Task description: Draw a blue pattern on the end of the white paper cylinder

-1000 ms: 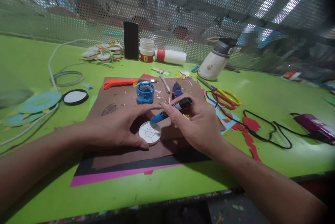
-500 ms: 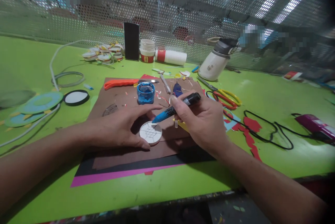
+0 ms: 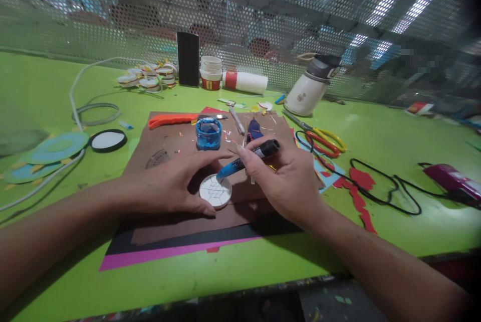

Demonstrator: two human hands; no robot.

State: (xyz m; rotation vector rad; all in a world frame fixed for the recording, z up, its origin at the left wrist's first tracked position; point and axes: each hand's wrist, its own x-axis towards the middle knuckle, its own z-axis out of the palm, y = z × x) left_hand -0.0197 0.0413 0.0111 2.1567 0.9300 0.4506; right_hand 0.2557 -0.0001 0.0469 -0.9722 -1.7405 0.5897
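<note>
A small white disc (image 3: 215, 192) with a dark line pattern drawn on its top lies on brown card (image 3: 165, 226). Round its left edge curve the thumb and fingers of my left hand (image 3: 169, 181), steadying it. My right hand (image 3: 289, 174) grips a blue marker with a black end (image 3: 240, 161), tilted down to the left. Its tip meets the far part of the disc's face, or sits just over it; I cannot tell which. Just behind the disc stands a blue-stained jar (image 3: 209, 134).
An orange utility knife (image 3: 175, 120), a silver pen (image 3: 236, 121) and a dark blue tool (image 3: 254, 129) lie behind my hands. Scissors (image 3: 326, 141), red scraps (image 3: 361, 179) and a black cord (image 3: 404, 191) are on the right. Farther back stand a phone (image 3: 188, 58), paper cups (image 3: 211, 73) and a bottle (image 3: 308, 86).
My right hand and the marker have shifted slightly left, and the marker's black end sits a little lower. My left hand and the disc are nearly unmoved.
</note>
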